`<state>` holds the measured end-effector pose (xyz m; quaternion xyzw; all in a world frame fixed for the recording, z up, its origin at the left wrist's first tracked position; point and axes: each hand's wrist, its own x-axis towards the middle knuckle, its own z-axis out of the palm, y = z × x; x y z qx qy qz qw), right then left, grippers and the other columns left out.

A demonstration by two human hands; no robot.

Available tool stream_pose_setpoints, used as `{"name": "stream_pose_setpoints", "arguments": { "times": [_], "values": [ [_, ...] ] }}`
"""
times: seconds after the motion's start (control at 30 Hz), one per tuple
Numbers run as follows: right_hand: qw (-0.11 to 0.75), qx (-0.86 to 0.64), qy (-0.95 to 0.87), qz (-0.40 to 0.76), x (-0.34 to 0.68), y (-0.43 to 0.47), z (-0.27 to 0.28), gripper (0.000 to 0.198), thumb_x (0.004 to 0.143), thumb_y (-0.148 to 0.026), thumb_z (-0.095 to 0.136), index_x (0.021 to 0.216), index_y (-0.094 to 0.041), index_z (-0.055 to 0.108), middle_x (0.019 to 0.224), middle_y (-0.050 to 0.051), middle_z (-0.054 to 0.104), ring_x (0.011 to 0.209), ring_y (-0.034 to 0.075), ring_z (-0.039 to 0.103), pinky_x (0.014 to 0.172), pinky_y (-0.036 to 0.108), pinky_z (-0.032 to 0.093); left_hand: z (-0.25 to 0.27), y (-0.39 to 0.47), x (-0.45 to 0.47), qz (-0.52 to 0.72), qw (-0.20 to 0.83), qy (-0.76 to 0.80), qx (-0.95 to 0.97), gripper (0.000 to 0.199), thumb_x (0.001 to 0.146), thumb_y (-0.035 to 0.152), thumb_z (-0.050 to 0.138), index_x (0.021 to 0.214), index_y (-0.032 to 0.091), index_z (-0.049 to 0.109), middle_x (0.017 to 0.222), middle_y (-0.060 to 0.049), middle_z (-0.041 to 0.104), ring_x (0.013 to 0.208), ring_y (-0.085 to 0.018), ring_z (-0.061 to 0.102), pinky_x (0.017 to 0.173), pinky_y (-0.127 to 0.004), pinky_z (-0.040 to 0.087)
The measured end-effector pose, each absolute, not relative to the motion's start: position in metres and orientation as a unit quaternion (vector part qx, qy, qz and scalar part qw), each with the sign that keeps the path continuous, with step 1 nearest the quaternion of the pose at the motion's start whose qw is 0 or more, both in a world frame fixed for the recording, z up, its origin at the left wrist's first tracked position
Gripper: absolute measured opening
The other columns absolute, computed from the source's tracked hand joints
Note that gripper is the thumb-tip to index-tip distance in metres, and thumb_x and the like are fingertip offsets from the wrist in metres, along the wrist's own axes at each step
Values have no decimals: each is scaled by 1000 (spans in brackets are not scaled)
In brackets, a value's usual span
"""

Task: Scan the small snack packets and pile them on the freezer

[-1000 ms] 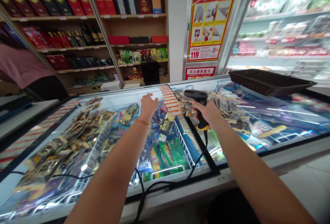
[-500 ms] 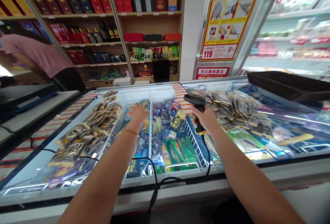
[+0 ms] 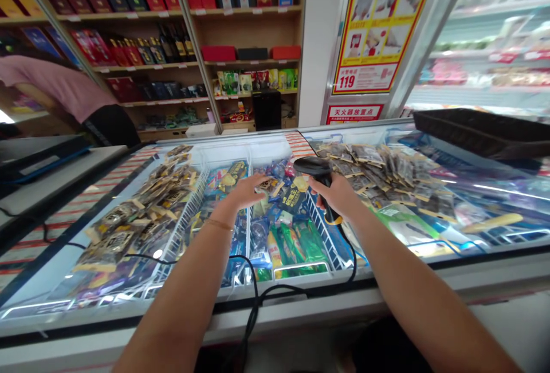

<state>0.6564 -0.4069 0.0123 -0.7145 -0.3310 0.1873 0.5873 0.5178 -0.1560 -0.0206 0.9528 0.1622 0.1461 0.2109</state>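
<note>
In the head view my right hand [image 3: 337, 194] grips a black handheld barcode scanner [image 3: 329, 195] by its handle. The scanner's head points to the left, and its black cable [image 3: 352, 252] runs down over the freezer's front edge. My left hand [image 3: 247, 192] reaches over the divider of the white wire baskets [image 3: 189, 218], thumb and fingers apart. Just beyond its fingertips lies a small brown-and-tan wrapped packet [image 3: 272, 185]; whether the fingers touch it I cannot tell. Around it are a dark packet with yellow lettering [image 3: 291, 198] and green packets [image 3: 301, 244].
Brown wrapped packets are heaped at the left [image 3: 133, 207] and right [image 3: 382, 169] inside the chest freezer. A black tray [image 3: 476, 132] rests at the right rear. Behind stand shelves of boxes [image 3: 251, 12], and a person in a pink top [image 3: 64, 83] bends at the left.
My left hand has moved right, from the left basket to the middle one, and the brown-and-tan packet now shows by its fingers. The scanner has shifted slightly left. The view has tilted down.
</note>
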Motion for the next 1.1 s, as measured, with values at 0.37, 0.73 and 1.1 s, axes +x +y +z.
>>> {"name": "stream_pose_setpoints", "arguments": {
  "times": [0.37,0.73,1.1],
  "values": [
    [579,-701,-358,213,648,-408,12,34,81,-49,71,85,-18,59,62,1,66,38,12,55,40,24,43,-16,-171,532,380,625,272,626,20,83,30,72,96,21,59,97,-5,70,93,-22,71,94,-47,56],
    [519,-731,-390,213,622,-413,27,28,80,-44,71,81,-19,58,53,1,63,39,15,57,42,25,44,-17,-174,537,381,724,223,530,21,78,27,75,92,18,62,90,-3,73,82,-16,71,87,-38,59],
    [468,-757,-412,196,618,-413,29,25,84,-39,68,71,-21,55,43,1,58,38,16,56,45,26,44,-22,-179,543,413,691,195,560,24,76,29,71,98,19,65,95,-4,75,88,-19,71,86,-36,58]
  ]
}}
